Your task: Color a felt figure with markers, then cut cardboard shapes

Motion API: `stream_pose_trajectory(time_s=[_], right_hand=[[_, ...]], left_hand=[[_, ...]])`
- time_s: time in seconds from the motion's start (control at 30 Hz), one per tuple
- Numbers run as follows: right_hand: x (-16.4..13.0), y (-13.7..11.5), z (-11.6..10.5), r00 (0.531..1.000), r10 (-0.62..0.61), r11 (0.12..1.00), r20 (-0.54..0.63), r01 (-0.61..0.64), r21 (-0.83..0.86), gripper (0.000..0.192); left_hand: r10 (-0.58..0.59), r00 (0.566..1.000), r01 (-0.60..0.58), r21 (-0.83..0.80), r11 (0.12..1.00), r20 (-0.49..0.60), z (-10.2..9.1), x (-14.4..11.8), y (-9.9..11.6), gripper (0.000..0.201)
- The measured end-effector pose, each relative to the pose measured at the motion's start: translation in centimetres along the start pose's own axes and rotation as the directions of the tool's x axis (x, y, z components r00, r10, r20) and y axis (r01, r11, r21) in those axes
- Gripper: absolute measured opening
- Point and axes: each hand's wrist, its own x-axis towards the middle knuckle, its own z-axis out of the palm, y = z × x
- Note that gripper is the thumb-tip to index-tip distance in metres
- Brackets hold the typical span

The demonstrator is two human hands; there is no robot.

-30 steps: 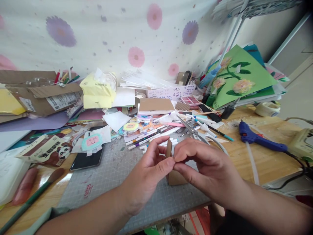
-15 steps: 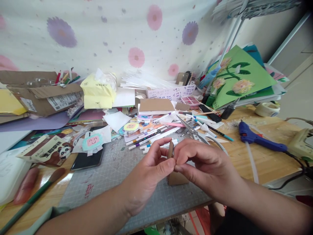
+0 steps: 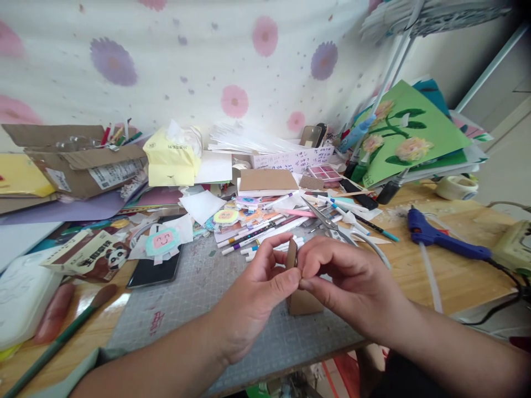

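The left hand (image 3: 253,298) and the right hand (image 3: 352,287) both pinch a small cardboard piece (image 3: 291,255) between thumb and fingers, above the grey cutting mat (image 3: 186,309). The fingers hide its middle part. Only its top edge and a lower flap are visible, so its full shape is hard to tell.

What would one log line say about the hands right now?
left hand: pinching cardboard piece | right hand: pinching same piece | under: cutting mat | nearby: scissors
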Motion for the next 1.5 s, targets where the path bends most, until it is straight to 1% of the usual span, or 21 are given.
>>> stream_pose_trajectory(time_s=[0.07,0.13,0.27,0.33,0.47,0.63,0.77,0.83,0.93,1.13,1.2,1.3,1.4,1.5], right_hand=[[-0.1,-0.1,0.0,1.000,0.030,1.000,-0.009,-0.030,0.002,0.015],[-0.3,-0.3,-0.1,0.999,0.035,0.999,-0.037,-0.036,-0.018,0.014],[-0.4,-0.9,0.0,0.997,-0.040,0.987,-0.069,0.029,-0.155,0.015],[-0.4,-1.2,0.2,0.994,-0.078,0.972,-0.083,0.057,-0.229,0.017],[-0.2,-1.7,0.7,0.984,-0.127,0.943,-0.126,0.080,-0.323,0.020],[-0.2,-1.8,1.1,0.970,-0.194,0.899,-0.146,0.117,-0.423,0.019],[-0.1,-1.7,1.2,0.975,-0.186,0.850,-0.117,0.100,-0.517,0.017],[-0.1,-1.5,1.0,0.978,-0.187,0.837,-0.090,0.110,-0.537,0.017],[-0.1,-1.2,0.8,0.983,-0.172,0.839,-0.062,0.113,-0.533,0.017],[0.0,-1.3,0.4,0.987,-0.160,0.854,-0.011,0.134,-0.503,0.018],[0.0,-1.5,0.2,0.992,-0.127,0.880,-0.002,0.112,-0.462,0.017],[0.1,-1.7,-0.4,0.998,-0.047,0.936,0.041,0.058,-0.348,0.013],[0.3,-1.9,-0.9,0.995,0.009,0.958,0.098,0.020,-0.285,0.013],[0.3,-1.9,-1.2,0.993,0.024,0.951,0.113,0.012,-0.308,0.013]], left_hand=[[0.013,1.000,-0.013,-0.002,1.000,-0.019,0.1,-0.1,-0.1,0.047],[0.063,0.998,-0.062,0.014,0.998,-0.032,0.1,-0.2,-0.1,0.047],[0.242,0.969,-0.232,0.163,0.959,-0.045,-0.1,-0.2,-0.2,0.049],[0.304,0.952,-0.285,0.241,0.928,-0.046,-0.3,-0.3,-0.2,0.050],[0.371,0.926,-0.327,0.340,0.882,-0.072,-0.3,-0.2,-0.3,0.051],[0.428,0.898,-0.349,0.425,0.835,-0.104,0.0,-0.3,-0.3,0.050],[0.523,0.846,-0.407,0.505,0.761,-0.105,-0.1,-0.3,-0.5,0.053],[0.543,0.834,-0.419,0.528,0.739,-0.098,-0.3,-0.2,-0.5,0.054],[0.493,0.865,-0.381,0.515,0.768,-0.094,-0.4,-0.1,-0.4,0.055],[0.372,0.926,-0.312,0.418,0.853,-0.067,-0.3,0.0,0.0,0.053],[0.322,0.945,-0.276,0.374,0.885,-0.064,-0.3,0.0,0.1,0.052],[0.229,0.972,-0.208,0.258,0.944,-0.053,-0.2,0.0,0.2,0.049],[0.167,0.985,-0.159,0.150,0.976,-0.046,-0.1,0.0,0.2,0.048],[0.137,0.989,-0.129,0.127,0.984,-0.056,-0.1,0.0,0.2,0.048]])
